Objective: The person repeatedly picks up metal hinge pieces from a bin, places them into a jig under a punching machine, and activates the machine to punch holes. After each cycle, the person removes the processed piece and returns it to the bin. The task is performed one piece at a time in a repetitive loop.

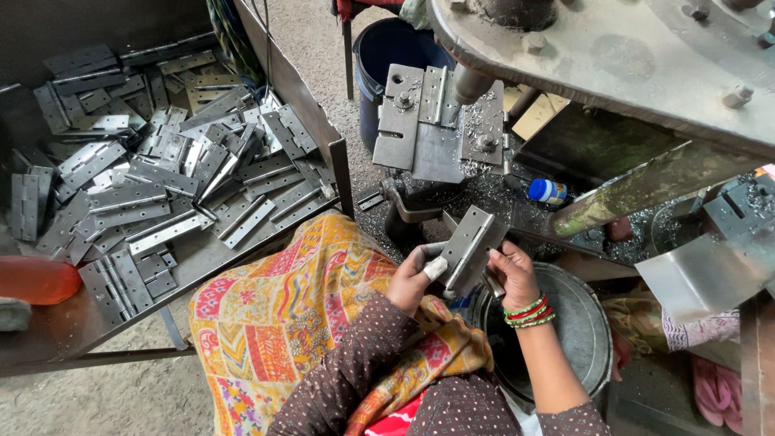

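Both hands hold one grey metal hinge (471, 245) tilted up in front of me. My left hand (413, 277) grips its lower left edge, a taped thumb pressed on the leaf. My right hand (511, 270), with red and green bangles at the wrist, holds the hinge's right side. Just above stands a drill press jig (436, 125) with a metal plate and spindle, metal shavings scattered on it. A round metal pan (583, 329) sits under my right forearm.
A large tray (48, 331) at left is heaped with several grey hinges (161, 173). An orange bottle (36, 279) lies at its near left. A blue bucket (387, 56) stands behind the jig, and a small blue-capped bottle (547, 190) sits by the machine frame (613, 56).
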